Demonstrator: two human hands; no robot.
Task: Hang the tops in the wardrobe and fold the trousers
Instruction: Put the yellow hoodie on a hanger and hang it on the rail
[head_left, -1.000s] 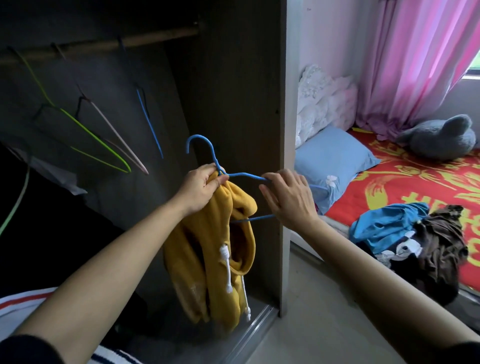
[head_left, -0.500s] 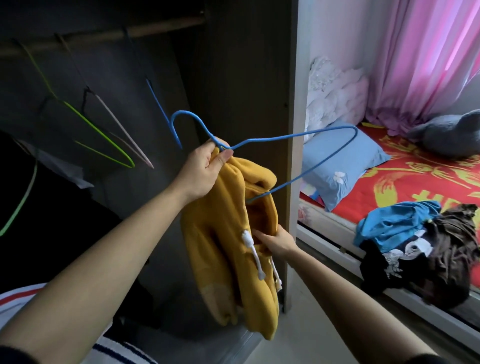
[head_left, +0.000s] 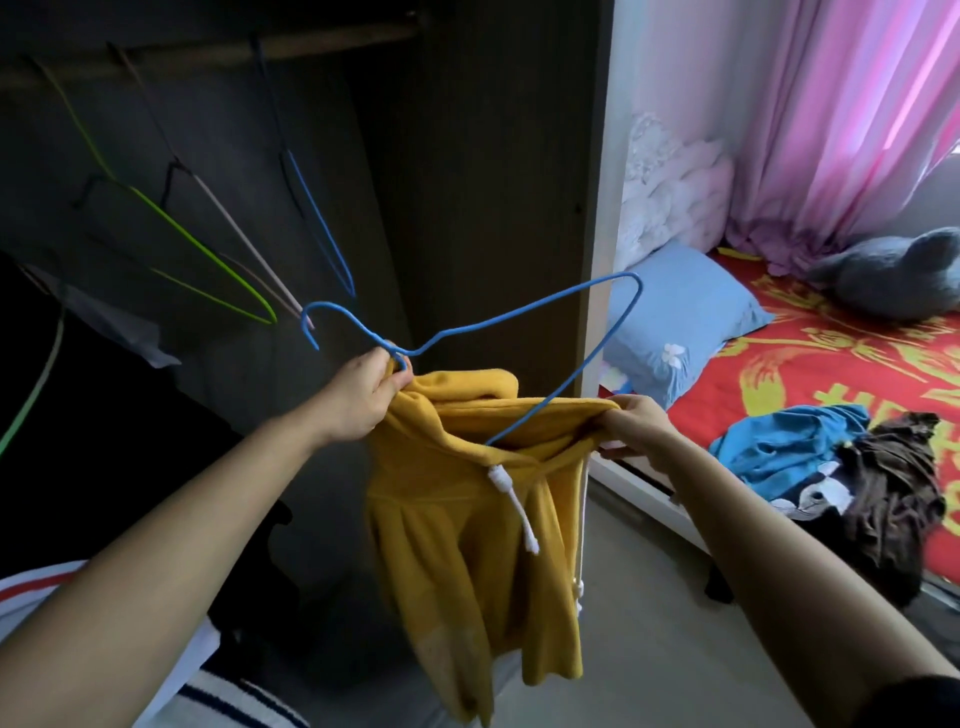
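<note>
My left hand (head_left: 363, 395) pinches the blue hanger (head_left: 540, 304) at its neck along with the yellow hoodie (head_left: 467, 519). My right hand (head_left: 639, 428) grips the neckline's right edge. The hoodie hangs in front of the open wardrobe (head_left: 467, 156), left of the bed (head_left: 831, 353).

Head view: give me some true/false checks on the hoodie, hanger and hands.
1. The right hand pinches the neck opening of the yellow hoodie. True.
2. The left hand grips the blue hanger just below its hook. True.
3. The hoodie hangs on the wardrobe rail. False: both hands hold it in the air, below the rail.
4. The rail carries no hangers. False: a green hanger and others hang there.
5. The clothes pile lies on the floor. False: it lies on the bed.
</note>
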